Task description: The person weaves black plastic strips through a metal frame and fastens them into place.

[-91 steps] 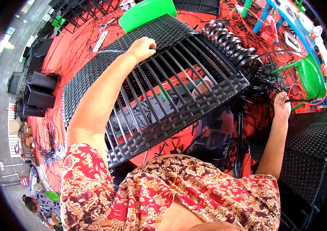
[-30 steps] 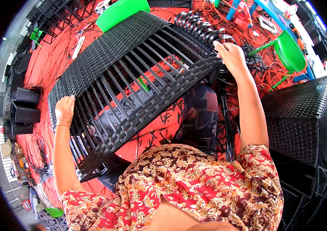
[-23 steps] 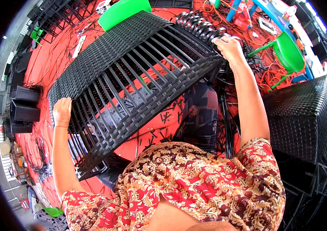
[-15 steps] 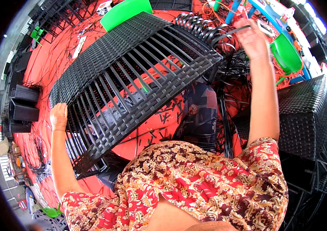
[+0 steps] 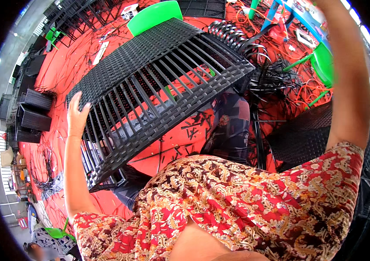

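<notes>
A half-woven black wicker furniture panel (image 5: 119,69) lies tilted in front of me. Its far part is closely woven, while bare dark strips cross the open middle to a woven near band (image 5: 180,100). My left hand (image 5: 78,115) is at the panel's left edge, fingers apart, gripping nothing that I can see. Stretched far up to the right is my right forearm (image 5: 349,78); the hand itself is cut off by the upper edge. From the coil of black flat strip (image 5: 228,34) beyond the panel, a loose strip (image 5: 261,35) runs up toward that side.
A green chair (image 5: 156,17) stands behind the panel, another green chair (image 5: 323,65) at the right near a blue table (image 5: 300,19). A dark woven piece (image 5: 302,135) is beside my right. Strip scraps and orange cords lie on the red floor covering (image 5: 58,104); woven boxes (image 5: 35,113) stand left.
My right arm has swung up and outward, taking its hand out of the picture. My left hand has loosened from the panel's edge, its fingers now spread.
</notes>
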`<state>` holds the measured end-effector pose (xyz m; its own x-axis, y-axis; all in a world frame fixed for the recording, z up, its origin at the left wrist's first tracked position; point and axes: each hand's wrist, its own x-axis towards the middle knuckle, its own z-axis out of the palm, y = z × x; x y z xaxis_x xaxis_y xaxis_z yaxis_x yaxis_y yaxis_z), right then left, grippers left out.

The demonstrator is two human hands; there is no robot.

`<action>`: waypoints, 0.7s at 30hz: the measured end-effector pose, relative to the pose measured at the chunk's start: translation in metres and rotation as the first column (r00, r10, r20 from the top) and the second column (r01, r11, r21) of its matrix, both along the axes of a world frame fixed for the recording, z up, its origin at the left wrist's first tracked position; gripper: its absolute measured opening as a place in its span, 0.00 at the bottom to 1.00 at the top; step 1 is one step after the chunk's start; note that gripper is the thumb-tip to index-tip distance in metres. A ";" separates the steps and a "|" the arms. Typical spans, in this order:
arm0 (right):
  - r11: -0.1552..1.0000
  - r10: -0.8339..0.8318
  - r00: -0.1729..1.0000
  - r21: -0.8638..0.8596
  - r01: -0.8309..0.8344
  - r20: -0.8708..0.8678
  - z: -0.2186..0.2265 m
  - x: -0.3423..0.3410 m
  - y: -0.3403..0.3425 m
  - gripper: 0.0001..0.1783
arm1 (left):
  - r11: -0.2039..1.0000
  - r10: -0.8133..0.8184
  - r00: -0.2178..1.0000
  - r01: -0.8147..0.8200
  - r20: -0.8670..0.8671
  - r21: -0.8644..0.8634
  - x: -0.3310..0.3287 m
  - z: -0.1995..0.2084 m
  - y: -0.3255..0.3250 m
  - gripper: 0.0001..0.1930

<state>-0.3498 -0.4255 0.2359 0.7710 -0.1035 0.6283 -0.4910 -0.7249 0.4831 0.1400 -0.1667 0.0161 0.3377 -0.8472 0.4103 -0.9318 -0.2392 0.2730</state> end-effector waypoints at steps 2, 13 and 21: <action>0.923 0.251 0.956 0.336 -0.189 -0.150 -0.065 0.085 0.053 0.06 | 0.945 -0.318 0.474 0.095 -0.821 -0.312 -0.100 0.040 -0.014 0.38; 0.745 0.274 0.951 0.656 -0.116 -0.143 -0.207 0.036 0.107 0.19 | 0.829 -0.497 -0.503 -0.033 -0.708 -0.559 -0.237 0.033 -0.032 0.22; 0.701 -0.169 0.978 0.682 0.208 -0.125 -0.252 -0.070 0.068 0.17 | 0.600 -0.736 -0.628 -0.430 -0.254 -0.675 -0.211 0.034 -0.042 0.15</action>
